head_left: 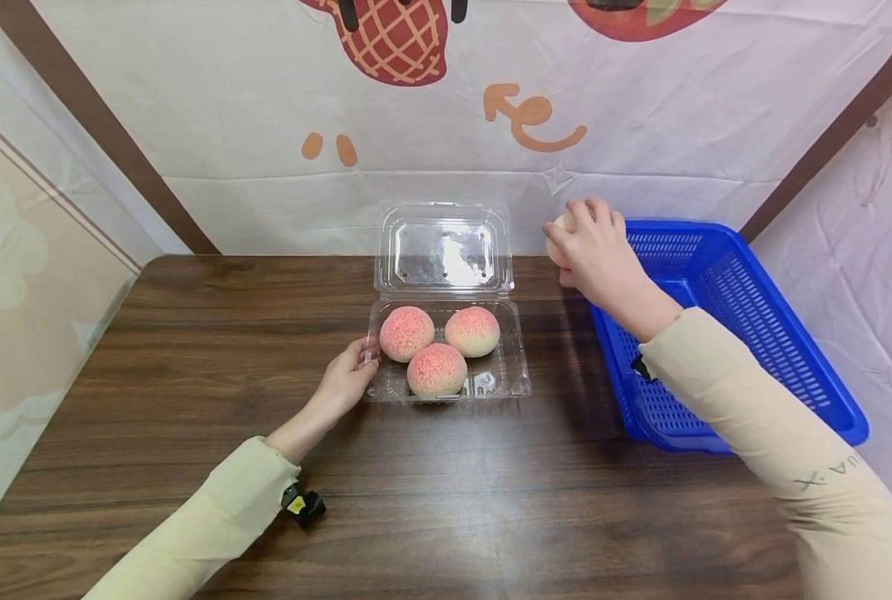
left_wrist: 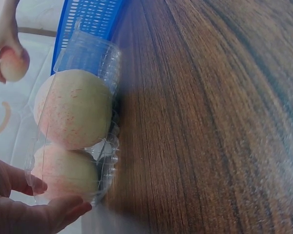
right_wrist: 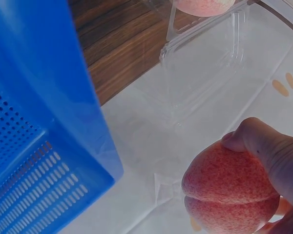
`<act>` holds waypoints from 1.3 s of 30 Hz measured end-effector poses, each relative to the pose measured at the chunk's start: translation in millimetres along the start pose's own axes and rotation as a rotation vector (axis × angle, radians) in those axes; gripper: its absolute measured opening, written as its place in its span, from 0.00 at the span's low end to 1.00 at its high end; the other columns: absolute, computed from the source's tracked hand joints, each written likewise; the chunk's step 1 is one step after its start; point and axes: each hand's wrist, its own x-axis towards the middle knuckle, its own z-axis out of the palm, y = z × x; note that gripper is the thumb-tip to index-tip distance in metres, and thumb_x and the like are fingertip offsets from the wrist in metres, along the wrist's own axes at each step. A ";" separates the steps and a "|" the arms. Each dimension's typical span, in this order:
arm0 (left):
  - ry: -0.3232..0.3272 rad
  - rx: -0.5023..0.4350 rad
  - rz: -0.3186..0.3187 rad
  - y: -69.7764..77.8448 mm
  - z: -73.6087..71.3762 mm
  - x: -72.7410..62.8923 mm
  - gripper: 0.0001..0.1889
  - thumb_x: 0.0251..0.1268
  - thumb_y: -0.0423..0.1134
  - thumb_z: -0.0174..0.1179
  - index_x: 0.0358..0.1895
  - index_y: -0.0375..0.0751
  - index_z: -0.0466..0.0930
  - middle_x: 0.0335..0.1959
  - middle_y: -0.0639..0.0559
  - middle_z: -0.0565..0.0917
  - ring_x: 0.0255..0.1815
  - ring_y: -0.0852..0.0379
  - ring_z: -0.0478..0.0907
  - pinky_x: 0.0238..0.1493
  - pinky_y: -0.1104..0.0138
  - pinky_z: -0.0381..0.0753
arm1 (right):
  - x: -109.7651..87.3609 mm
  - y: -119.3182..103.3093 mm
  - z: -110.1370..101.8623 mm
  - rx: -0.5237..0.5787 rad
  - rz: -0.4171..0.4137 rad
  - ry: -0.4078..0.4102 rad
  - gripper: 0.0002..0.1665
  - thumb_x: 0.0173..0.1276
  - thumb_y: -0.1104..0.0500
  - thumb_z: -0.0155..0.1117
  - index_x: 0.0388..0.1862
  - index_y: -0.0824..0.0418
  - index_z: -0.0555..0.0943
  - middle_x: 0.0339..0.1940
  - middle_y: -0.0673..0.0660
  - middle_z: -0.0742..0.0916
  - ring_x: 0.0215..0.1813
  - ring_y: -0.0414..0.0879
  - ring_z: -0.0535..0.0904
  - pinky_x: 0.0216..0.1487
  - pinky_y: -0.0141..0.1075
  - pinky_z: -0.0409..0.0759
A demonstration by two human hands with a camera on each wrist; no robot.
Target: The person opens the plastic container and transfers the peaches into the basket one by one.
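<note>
My right hand grips a pink peach, raised by the near-left corner of the blue basket's far end. In the right wrist view the peach's crease shows, with the thumb over its top. A clear plastic clamshell box lies on the table with its lid tipped back. Three peaches sit inside: one back left, one back right and one in front. My left hand pinches the box's left wall, thumb and fingers at its rim in the left wrist view.
A blue perforated plastic basket stands at the right of the table, under my right forearm. Dark wood tabletop stretches in front of the box. A white printed curtain hangs behind the table's far edge.
</note>
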 end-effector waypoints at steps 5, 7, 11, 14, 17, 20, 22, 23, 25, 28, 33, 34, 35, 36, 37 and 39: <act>-0.011 0.003 -0.001 0.3 -0.6 -0.5 0.21 0.63 0.24 0.41 0.59 0.16 0.57 0.58 0.25 0.66 0.59 0.38 0.66 0.60 0.55 0.68 | -2.1 5.2 -1.0 -0.010 0.007 -0.023 0.34 0.42 0.58 0.76 0.51 0.61 0.75 0.54 0.72 0.70 0.56 0.68 0.62 0.46 0.61 0.68; -0.014 0.006 -0.003 0.2 -0.6 -0.7 0.21 0.63 0.24 0.41 0.59 0.16 0.57 0.58 0.25 0.66 0.59 0.38 0.66 0.60 0.55 0.68 | -3.0 7.5 -1.4 -0.010 0.010 -0.030 0.34 0.42 0.59 0.76 0.51 0.61 0.75 0.54 0.72 0.70 0.56 0.68 0.62 0.46 0.62 0.68; -0.015 0.004 -0.001 0.7 -0.9 -1.0 0.21 0.63 0.24 0.41 0.59 0.15 0.57 0.58 0.24 0.66 0.60 0.38 0.66 0.61 0.55 0.67 | -4.6 11.7 -1.6 0.003 0.017 -0.031 0.35 0.41 0.59 0.77 0.51 0.61 0.75 0.54 0.73 0.70 0.56 0.68 0.62 0.46 0.62 0.68; -0.017 0.000 -0.002 1.5 -1.0 -1.2 0.21 0.63 0.24 0.41 0.59 0.16 0.57 0.58 0.25 0.66 0.60 0.38 0.66 0.61 0.55 0.67 | -5.7 14.3 -1.3 0.006 0.021 -0.035 0.35 0.41 0.59 0.77 0.51 0.61 0.74 0.55 0.73 0.70 0.56 0.69 0.62 0.46 0.62 0.67; -0.020 -0.007 -0.009 1.6 -1.2 -1.4 0.21 0.64 0.24 0.41 0.59 0.16 0.57 0.59 0.25 0.66 0.60 0.38 0.66 0.61 0.55 0.67 | -7.0 16.5 -1.1 0.002 0.026 -0.048 0.35 0.42 0.59 0.76 0.51 0.61 0.74 0.55 0.73 0.69 0.56 0.69 0.61 0.46 0.63 0.67; -0.023 -0.012 -0.013 1.4 -1.4 -1.5 0.21 0.64 0.25 0.41 0.60 0.16 0.56 0.59 0.25 0.66 0.60 0.38 0.65 0.61 0.56 0.67 | -8.3 19.1 -0.6 -0.007 0.029 -0.058 0.35 0.43 0.58 0.76 0.52 0.61 0.74 0.56 0.73 0.69 0.57 0.69 0.61 0.47 0.63 0.67; -0.024 -0.016 -0.012 1.3 -1.5 -1.6 0.21 0.64 0.25 0.41 0.60 0.16 0.56 0.59 0.25 0.65 0.61 0.38 0.65 0.61 0.56 0.67 | -9.3 21.2 -0.2 -0.015 0.029 -0.058 0.36 0.43 0.57 0.77 0.53 0.62 0.74 0.56 0.73 0.69 0.56 0.69 0.61 0.47 0.63 0.67; -0.024 -0.016 -0.011 1.2 -1.5 -1.7 0.22 0.64 0.25 0.41 0.60 0.16 0.56 0.59 0.25 0.65 0.60 0.38 0.65 0.61 0.56 0.67 | -9.9 22.4 0.1 -0.017 0.028 -0.056 0.36 0.43 0.57 0.77 0.53 0.62 0.74 0.55 0.73 0.69 0.56 0.69 0.61 0.47 0.63 0.67; -0.023 -0.017 -0.006 1.2 -1.5 -1.8 0.21 0.64 0.24 0.41 0.60 0.16 0.56 0.59 0.25 0.65 0.60 0.38 0.65 0.61 0.56 0.67 | -11.0 24.8 0.7 -0.024 0.028 -0.049 0.37 0.42 0.58 0.77 0.53 0.63 0.74 0.55 0.74 0.70 0.56 0.69 0.61 0.46 0.63 0.68; -0.019 -0.012 -0.001 1.0 -1.4 -1.9 0.21 0.64 0.24 0.41 0.59 0.15 0.57 0.58 0.25 0.66 0.60 0.38 0.66 0.61 0.55 0.67 | -12.7 28.2 1.3 -0.026 0.030 -0.046 0.37 0.41 0.58 0.77 0.52 0.63 0.74 0.54 0.74 0.70 0.56 0.69 0.61 0.46 0.63 0.68; -0.010 0.006 -0.004 0.8 -1.2 -1.4 0.21 0.64 0.25 0.42 0.59 0.16 0.58 0.58 0.25 0.67 0.59 0.38 0.66 0.60 0.55 0.68 | -14.7 33.1 2.2 -0.020 0.039 -0.049 0.35 0.42 0.59 0.77 0.51 0.64 0.75 0.54 0.74 0.70 0.56 0.70 0.61 0.45 0.64 0.67; -0.008 0.008 -0.006 0.8 -1.3 -1.3 0.21 0.64 0.25 0.42 0.59 0.16 0.58 0.58 0.26 0.67 0.59 0.38 0.67 0.60 0.55 0.68 | -15.0 34.2 2.7 -0.019 0.040 -0.049 0.35 0.42 0.59 0.77 0.51 0.64 0.75 0.54 0.74 0.70 0.56 0.70 0.61 0.45 0.64 0.68; -0.006 0.010 -0.009 1.0 -1.4 -1.2 0.21 0.64 0.25 0.42 0.59 0.17 0.58 0.58 0.26 0.67 0.59 0.39 0.67 0.60 0.55 0.68 | -15.2 35.1 3.1 -0.016 0.041 -0.050 0.35 0.42 0.59 0.77 0.51 0.64 0.74 0.54 0.74 0.70 0.56 0.70 0.61 0.45 0.64 0.67; -0.005 0.011 -0.011 1.2 -1.4 -1.2 0.21 0.64 0.25 0.42 0.59 0.17 0.58 0.58 0.26 0.67 0.59 0.39 0.67 0.60 0.55 0.68 | -15.4 36.2 3.8 -0.015 0.041 -0.049 0.35 0.42 0.59 0.77 0.51 0.64 0.75 0.54 0.75 0.70 0.56 0.70 0.61 0.45 0.64 0.67; -0.004 0.010 -0.013 1.3 -1.4 -1.1 0.21 0.64 0.25 0.42 0.59 0.17 0.58 0.58 0.26 0.67 0.59 0.39 0.67 0.60 0.55 0.68 | -15.7 37.3 4.2 -0.015 0.042 -0.051 0.35 0.42 0.59 0.77 0.51 0.64 0.74 0.54 0.75 0.70 0.56 0.70 0.61 0.45 0.64 0.67; -0.002 0.007 -0.018 1.8 -1.3 -1.2 0.21 0.63 0.25 0.42 0.59 0.17 0.58 0.58 0.26 0.68 0.59 0.39 0.67 0.60 0.56 0.69 | -16.6 39.3 4.6 -0.012 0.046 -0.060 0.35 0.43 0.59 0.77 0.52 0.65 0.74 0.55 0.75 0.69 0.56 0.71 0.61 0.46 0.65 0.67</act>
